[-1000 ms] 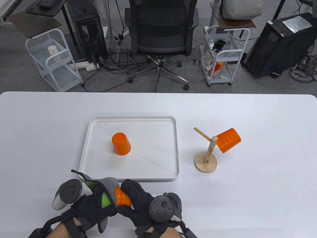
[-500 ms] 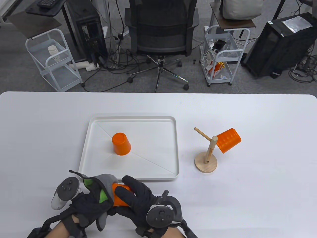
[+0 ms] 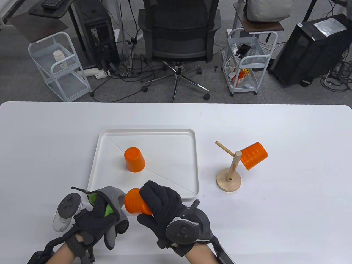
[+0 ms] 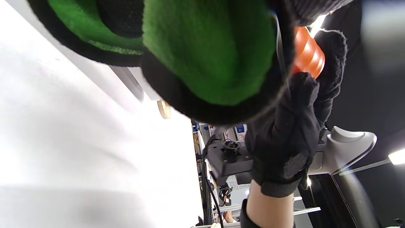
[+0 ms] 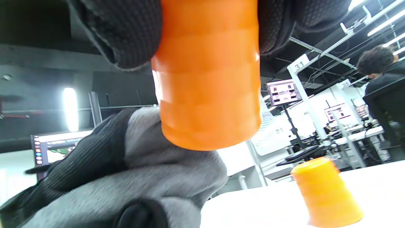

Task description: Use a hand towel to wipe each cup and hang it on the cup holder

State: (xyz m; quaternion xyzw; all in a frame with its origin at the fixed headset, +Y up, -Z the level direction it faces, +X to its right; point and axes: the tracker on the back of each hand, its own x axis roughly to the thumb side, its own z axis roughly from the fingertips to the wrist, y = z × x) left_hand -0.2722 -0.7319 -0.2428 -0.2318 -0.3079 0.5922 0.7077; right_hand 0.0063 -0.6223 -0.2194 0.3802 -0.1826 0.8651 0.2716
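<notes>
My right hand (image 3: pixel 155 202) grips a ribbed orange cup (image 3: pixel 134 203) (image 5: pixel 208 79) on its side above the table's near edge. Its end is bare, just right of the grey and green hand towel (image 3: pixel 111 196) (image 4: pixel 205 47). My left hand (image 3: pixel 95 220) holds that towel bunched. A second orange cup (image 3: pixel 134 160) (image 5: pixel 326 196) stands upside down in the white tray (image 3: pixel 192 165). A third orange cup (image 3: pixel 254 155) hangs on the right peg of the wooden cup holder (image 3: pixel 228 180). The holder's left peg (image 3: pixel 224 148) is bare.
The tray's near edge lies just beyond my hands. The holder stands right of the tray. An office chair (image 3: pixel 178 33), two white carts (image 3: pixel 59 66) and cables are on the floor past the table's far edge.
My right hand has drawn the cup out of the towel and lifted it away toward the tray. My left hand has shifted slightly left with the towel.
</notes>
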